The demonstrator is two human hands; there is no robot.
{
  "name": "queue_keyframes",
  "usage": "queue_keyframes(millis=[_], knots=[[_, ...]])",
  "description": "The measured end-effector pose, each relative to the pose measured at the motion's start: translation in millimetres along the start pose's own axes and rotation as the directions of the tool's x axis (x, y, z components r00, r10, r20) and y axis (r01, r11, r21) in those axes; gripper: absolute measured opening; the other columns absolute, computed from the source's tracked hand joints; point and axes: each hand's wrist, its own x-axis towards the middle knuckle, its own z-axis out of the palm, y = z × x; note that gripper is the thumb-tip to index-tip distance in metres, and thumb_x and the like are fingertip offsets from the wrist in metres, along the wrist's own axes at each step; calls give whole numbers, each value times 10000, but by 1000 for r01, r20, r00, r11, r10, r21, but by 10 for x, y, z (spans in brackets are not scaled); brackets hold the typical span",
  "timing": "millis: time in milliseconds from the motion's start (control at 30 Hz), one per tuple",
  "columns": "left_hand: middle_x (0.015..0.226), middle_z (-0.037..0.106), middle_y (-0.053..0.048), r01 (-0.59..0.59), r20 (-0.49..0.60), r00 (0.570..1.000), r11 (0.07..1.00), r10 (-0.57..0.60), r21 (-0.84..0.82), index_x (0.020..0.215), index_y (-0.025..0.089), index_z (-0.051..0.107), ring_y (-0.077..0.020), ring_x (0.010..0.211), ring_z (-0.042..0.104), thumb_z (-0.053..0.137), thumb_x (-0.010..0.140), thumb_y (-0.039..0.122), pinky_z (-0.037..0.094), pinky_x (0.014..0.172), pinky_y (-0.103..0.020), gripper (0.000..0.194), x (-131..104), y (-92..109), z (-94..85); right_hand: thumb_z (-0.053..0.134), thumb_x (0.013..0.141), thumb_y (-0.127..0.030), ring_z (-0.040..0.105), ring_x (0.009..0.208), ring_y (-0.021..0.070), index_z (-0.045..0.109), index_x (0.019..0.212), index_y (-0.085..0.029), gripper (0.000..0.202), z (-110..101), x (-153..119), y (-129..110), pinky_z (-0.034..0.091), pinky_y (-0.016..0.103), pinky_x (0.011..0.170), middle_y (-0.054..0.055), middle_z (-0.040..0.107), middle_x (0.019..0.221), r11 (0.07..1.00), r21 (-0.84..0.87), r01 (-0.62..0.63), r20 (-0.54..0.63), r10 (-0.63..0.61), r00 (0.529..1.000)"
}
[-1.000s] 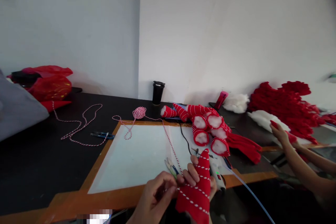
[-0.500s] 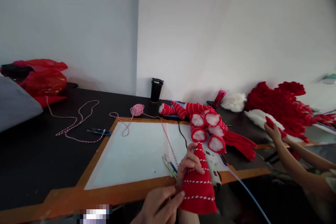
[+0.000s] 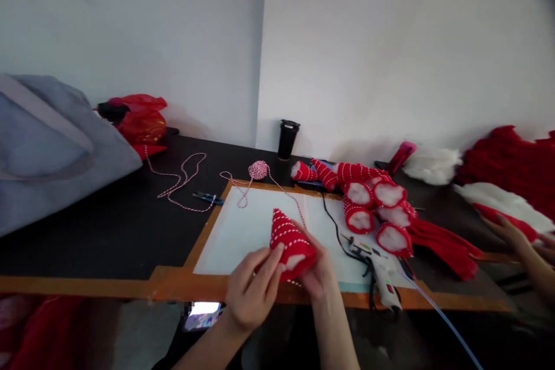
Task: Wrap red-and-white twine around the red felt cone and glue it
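Observation:
Between my two hands is a red fabric cone [image 3: 286, 237] with rows of red-and-white twisted cord around it. Its tip points up and away, and white stuffing shows in the open base that faces me. My left hand [image 3: 254, 286] pinches the near left edge of the base with thumb and fingers. My right hand [image 3: 319, 272] wraps the cone's right side, its fingers partly hidden behind it. From a cord ball [image 3: 258, 170] on the table, a strand runs down behind the cone. A short bit of cord also shows below the base.
A white glue gun [image 3: 384, 277] lies right of my hands, beside several stuffed red cones [image 3: 359, 219]. Thread snips [image 3: 208, 198], a black cup [image 3: 288, 140] and a grey bag [image 3: 56, 144] are farther off. At right, another person's hands [image 3: 511, 234] hold red fabric near white stuffing [image 3: 433, 165].
The cone has turned from upright with its side toward me to tilted, showing its stuffed base. My hands have come together around it over the white sheet. The view has shifted left.

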Motion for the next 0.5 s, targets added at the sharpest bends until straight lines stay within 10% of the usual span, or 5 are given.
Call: queue_keyframes(millis=[133, 267, 333, 400, 500], knots=[[1011, 711, -101, -91, 111, 990, 996, 90, -3, 1264, 144, 647, -174, 892, 714, 556, 953, 74, 584, 786, -248, 331, 126, -227, -65, 700, 842, -480, 719, 930, 248, 694, 1178, -144, 475, 51, -1, 36, 561, 394, 828, 134, 762, 1061, 990, -134, -37, -81, 26, 996], [956, 730, -100, -159, 250, 952, 984, 174, -80, 1159, 121, 684, -171, 846, 731, 479, 1007, 130, 604, 722, -236, 256, 35, -268, -111, 793, 772, -395, 561, 1230, 257, 704, 1158, -206, 439, -184, -333, -130, 451, 365, 1030, 102, 645, 1313, 868, -460, 188, -205, -310, 928], [983, 722, -123, -141, 280, 946, 985, 165, -103, 1169, 96, 678, -185, 866, 727, 485, 997, 104, 609, 724, -254, 258, -65, -265, -122, 667, 855, -484, 592, 1135, 301, 680, 1182, -205, 429, -467, -578, -342, 502, 431, 925, 142, 616, 1296, 414, -890, 191, -147, -657, 739], [1026, 707, -136, -104, 289, 948, 988, 135, -118, 1204, 89, 662, -193, 907, 714, 508, 980, 75, 606, 756, -274, 273, -173, -265, -117, 582, 858, -586, 621, 1008, 340, 692, 1078, -180, 474, -816, -808, -575, 504, 480, 861, 167, 642, 1124, 20, -992, -123, -83, -842, 533], [1059, 690, -135, -62, 265, 959, 989, 95, -133, 1222, 97, 653, -198, 965, 686, 549, 953, 45, 588, 825, -305, 293, -302, -268, -90, 452, 856, -708, 654, 864, 358, 610, 1000, -176, 573, -1296, -1019, -806, 513, 487, 770, 154, 661, 926, -147, -899, -413, -145, -789, 597]])
